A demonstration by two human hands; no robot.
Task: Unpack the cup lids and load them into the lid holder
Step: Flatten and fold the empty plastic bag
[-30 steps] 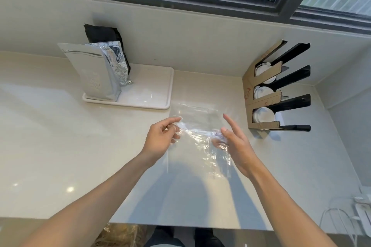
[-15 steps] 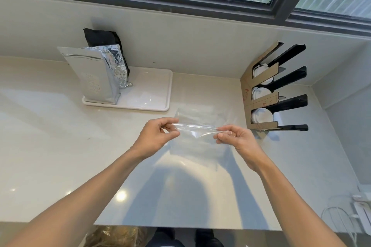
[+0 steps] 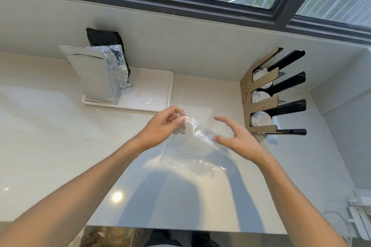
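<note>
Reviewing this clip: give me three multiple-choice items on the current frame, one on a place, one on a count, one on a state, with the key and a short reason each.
1. Where is the lid holder?
A. On the white tray
B. At the counter's right, near the wall corner
C. Under the window's left end

2. How many slots of the holder show white lids?
A. One
B. Three
C. Five

3. How is the clear plastic bag held?
A. Left hand pinches it, right hand open
B. Both hands grip it
C. It lies untouched

Key: 1 B, it stands at the right corner; 2 B, a white stack sits in each of three slots; 3 A, only the left fingers pinch the bag's corner.
</note>
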